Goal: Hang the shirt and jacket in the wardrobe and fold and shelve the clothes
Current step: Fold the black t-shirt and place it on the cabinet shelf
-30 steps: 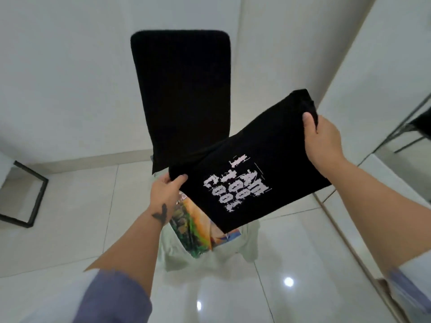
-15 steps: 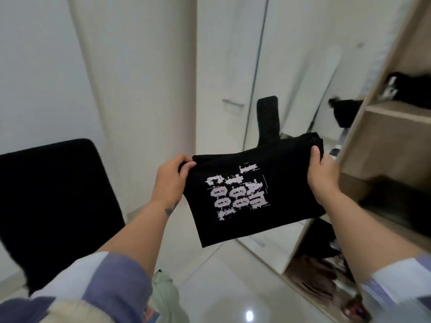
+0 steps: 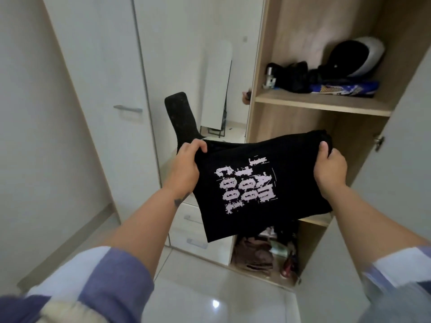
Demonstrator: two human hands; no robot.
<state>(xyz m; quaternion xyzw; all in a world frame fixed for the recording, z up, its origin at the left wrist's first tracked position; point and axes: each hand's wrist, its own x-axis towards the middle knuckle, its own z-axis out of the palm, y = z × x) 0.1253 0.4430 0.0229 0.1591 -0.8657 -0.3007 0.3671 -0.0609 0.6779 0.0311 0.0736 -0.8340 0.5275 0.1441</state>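
Both hands hold a folded black cotton T-shirt with pale printed letters (image 3: 254,183) before the open wooden wardrobe (image 3: 326,106): left hand (image 3: 186,169) fingers and right hand (image 3: 330,170) fingers curl around its upper corners.

A folded shirt (image 3: 256,183) hangs in the air between two hands, the left hand (image 3: 186,166) at its left edge and the right hand (image 3: 330,170) at its right edge, in front of the open wardrobe (image 3: 300,117). Behind and above the shirt, a shelf (image 3: 321,104) carries a helmet (image 3: 356,57) at the right, a bag (image 3: 291,76) to its left, and a flat packet (image 3: 345,88) lying in front of the helmet. Below the shirt, clothes (image 3: 254,252) lie in the wardrobe's bottom compartment. Drawers (image 3: 193,231) sit to the left of that compartment. A chair back (image 3: 179,115) stands behind the left hand, and a closed door with a handle (image 3: 127,108) lies further left.
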